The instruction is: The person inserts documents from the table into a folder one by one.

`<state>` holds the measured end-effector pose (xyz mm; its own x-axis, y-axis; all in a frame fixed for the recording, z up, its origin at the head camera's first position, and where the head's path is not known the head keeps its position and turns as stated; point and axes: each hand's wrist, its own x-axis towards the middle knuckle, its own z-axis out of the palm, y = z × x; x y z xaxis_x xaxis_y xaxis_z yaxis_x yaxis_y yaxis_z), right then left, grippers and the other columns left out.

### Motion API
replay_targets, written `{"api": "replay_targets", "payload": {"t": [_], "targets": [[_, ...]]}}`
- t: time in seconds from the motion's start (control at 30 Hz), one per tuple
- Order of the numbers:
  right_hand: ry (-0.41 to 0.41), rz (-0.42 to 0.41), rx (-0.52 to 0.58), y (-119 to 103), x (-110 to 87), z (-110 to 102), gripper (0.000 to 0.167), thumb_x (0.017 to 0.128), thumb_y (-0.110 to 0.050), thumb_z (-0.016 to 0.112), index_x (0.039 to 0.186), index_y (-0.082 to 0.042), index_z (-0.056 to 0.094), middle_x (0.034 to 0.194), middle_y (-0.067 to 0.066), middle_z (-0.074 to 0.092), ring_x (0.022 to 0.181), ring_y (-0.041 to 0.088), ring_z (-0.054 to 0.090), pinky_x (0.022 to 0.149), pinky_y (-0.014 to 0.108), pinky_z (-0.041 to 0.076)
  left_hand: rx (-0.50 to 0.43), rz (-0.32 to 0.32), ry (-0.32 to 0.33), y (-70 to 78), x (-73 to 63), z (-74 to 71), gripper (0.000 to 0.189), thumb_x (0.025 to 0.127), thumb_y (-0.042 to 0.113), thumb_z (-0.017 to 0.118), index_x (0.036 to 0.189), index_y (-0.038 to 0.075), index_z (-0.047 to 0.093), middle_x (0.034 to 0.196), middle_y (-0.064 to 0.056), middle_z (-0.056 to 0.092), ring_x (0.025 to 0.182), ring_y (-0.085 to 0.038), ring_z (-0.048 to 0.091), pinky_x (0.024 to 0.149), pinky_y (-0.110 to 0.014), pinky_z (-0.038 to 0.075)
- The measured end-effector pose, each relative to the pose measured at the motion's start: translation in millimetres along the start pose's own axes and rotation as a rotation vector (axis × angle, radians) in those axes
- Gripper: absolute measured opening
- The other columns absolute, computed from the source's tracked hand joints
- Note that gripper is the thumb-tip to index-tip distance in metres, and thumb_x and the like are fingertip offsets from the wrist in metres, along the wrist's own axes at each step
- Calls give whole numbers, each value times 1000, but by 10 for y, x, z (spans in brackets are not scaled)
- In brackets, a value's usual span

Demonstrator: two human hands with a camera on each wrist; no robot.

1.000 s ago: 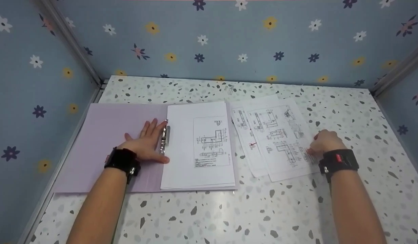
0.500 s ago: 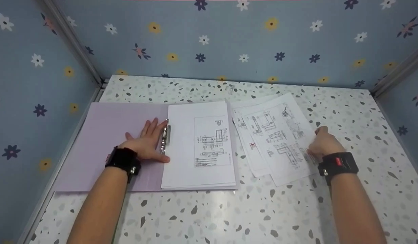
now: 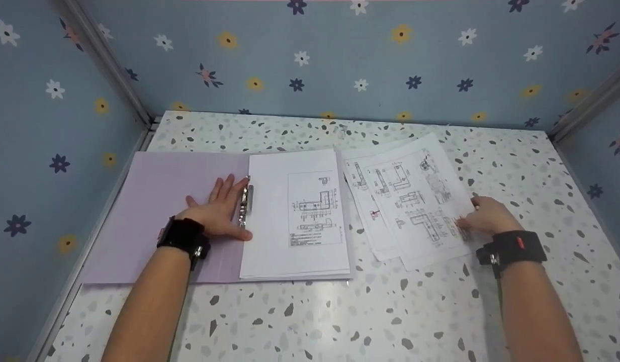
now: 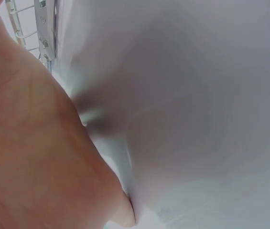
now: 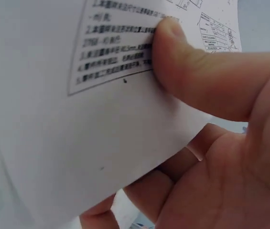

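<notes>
A lilac ring binder (image 3: 159, 201) lies open on the table. My left hand (image 3: 216, 216) rests on its left cover, fingers spread, with fingertips and thumb right at the metal ring clip (image 3: 245, 201). In the left wrist view the palm is close over the cover, below the metal rings (image 4: 45, 31). A stack of white pages (image 3: 269, 226) with a printed technical drawing fills the binder's right side. My right hand (image 3: 491, 216) pinches the right edge of a loose printed sheet (image 3: 415, 246); the right wrist view shows the thumb (image 5: 173, 52) on the print and curled fingers underneath.
More loose drawing sheets (image 3: 377, 246), one with a red mark, lie under the held sheet, just right of the binder. The speckled table (image 3: 299, 322) is bordered by blue flowered panels (image 3: 340, 60) at the back and both sides.
The held sheet's far corner has risen slightly away from the sheets below, and my right wrist has shifted a little right and nearer. My left hand and the binder have stayed put.
</notes>
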<state>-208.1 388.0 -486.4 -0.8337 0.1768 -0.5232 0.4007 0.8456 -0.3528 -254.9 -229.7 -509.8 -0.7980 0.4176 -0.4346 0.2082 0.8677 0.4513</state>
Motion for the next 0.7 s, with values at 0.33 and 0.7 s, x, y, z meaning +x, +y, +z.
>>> {"api": "replay_targets", "payload": {"t": [0.33,0.7], "targets": [[3,-172,61,194,-19,15,84,102,-40,70,155,17,37,149,44,46,136,59,45,115,71,35,-13,-22,-8,63,-39,-35,147,72,71,87,172,26,-11,175,-18,-26,160,-41,-25,97,-94,-17],[75,-140,342,298,-171,-1,78,113,-53,43,161,8,32,143,30,52,134,46,48,111,62,40,-10,-10,-10,61,-50,-41,146,74,69,88,172,26,-13,174,-19,-28,159,-43,-25,95,-95,-17]]}}
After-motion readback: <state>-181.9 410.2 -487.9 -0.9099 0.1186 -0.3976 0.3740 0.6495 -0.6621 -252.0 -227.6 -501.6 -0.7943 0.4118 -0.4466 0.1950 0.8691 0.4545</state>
